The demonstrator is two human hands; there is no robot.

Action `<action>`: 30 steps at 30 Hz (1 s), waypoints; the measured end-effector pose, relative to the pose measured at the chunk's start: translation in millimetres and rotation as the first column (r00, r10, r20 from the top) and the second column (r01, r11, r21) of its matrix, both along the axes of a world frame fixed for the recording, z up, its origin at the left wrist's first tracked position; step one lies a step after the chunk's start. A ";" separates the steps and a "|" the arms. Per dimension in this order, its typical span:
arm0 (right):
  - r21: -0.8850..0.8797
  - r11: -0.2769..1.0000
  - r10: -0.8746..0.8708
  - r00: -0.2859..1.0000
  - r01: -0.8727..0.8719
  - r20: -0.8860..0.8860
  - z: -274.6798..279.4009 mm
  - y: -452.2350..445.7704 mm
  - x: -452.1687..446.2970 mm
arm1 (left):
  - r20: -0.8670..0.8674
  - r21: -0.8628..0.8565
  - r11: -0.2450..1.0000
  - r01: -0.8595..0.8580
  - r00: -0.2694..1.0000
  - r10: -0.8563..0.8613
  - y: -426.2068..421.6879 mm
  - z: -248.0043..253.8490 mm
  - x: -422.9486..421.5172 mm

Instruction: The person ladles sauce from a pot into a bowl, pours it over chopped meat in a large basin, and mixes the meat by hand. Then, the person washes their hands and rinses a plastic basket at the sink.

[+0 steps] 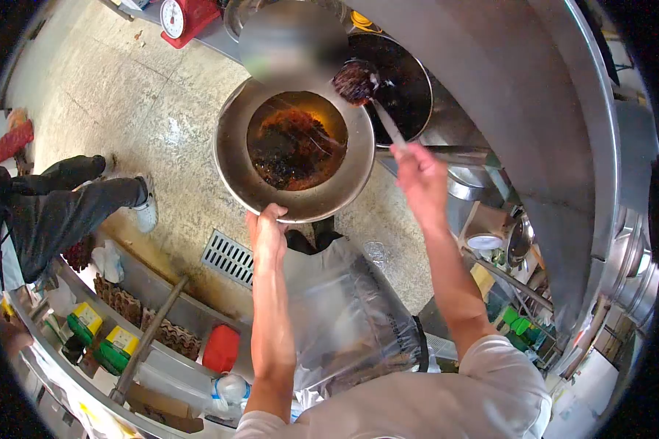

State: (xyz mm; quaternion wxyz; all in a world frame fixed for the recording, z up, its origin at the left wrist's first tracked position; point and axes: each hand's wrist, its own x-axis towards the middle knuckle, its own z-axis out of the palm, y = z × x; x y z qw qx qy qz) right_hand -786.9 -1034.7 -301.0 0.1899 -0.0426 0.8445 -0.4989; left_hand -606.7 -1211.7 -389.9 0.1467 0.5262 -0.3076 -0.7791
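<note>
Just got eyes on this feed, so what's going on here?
The person's left hand holds a metal bowl by its near rim; inside is amber liquid with a dark, reddish mass. The right hand has a grip on the handle of a ladle, whose head carries a dark load near where the bowl and the dark pot meet in view. Another person stands off to the left.

Blurred patch (293, 44) hides bowl's (231, 155) far rim. Left hand (268, 223): fingers under bowl unseen. Dark load in ladle (389, 126) too blurred to identify. Co-worker (73, 201): upper body cut off, left edge. Lettering on yellow-and-green packages (88, 320) illegible.
</note>
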 end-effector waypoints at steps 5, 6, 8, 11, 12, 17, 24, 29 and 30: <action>0.236 0.922 0.385 0.645 -0.308 -0.660 -48.1 4.7 20.6 | -0.053 0.022 1.000 0.004 0.999 -0.003 -2.4 0.2 -7.6; 0.253 0.912 0.404 0.609 -0.322 -0.683 -51.9 5.5 19.1 | -0.053 0.011 1.000 0.028 0.998 -0.027 -4.5 -2.3 -6.5; 0.260 0.905 0.423 0.639 -0.337 -0.642 -51.1 9.0 16.8 | -0.053 -0.009 0.997 0.075 0.996 -0.075 -6.9 -10.7 -2.3; 0.199 0.939 0.320 0.927 -0.282 -0.198 -27.2 9.7 18.1 | -0.050 0.009 0.997 0.074 0.996 -0.073 -9.1 -10.8 2.0; 0.019 0.977 0.211 0.973 -0.210 -0.092 -25.8 13.8 16.8 | -0.045 0.011 0.997 0.083 0.996 -0.082 -9.7 -11.1 4.6; -0.283 0.942 -0.121 0.970 0.180 0.213 -15.4 6.8 -8.5 | -0.031 0.019 1.000 -0.023 0.999 0.024 -9.9 -7.7 5.9; 0.703 0.707 0.227 0.915 0.081 -0.334 -167.2 -18.9 -135.0 | 0.005 0.074 0.993 -0.089 0.996 0.089 -8.7 -10.7 22.8; 0.946 0.268 0.475 0.879 -0.185 0.037 -215.3 -34.0 -164.9 | -0.092 0.028 0.997 -0.071 0.993 0.073 -8.3 -24.2 45.3; 0.945 0.224 0.490 0.866 -0.239 0.102 -224.8 -36.6 -170.5 | -0.068 0.044 0.996 -0.077 0.995 0.080 -9.9 -21.5 44.9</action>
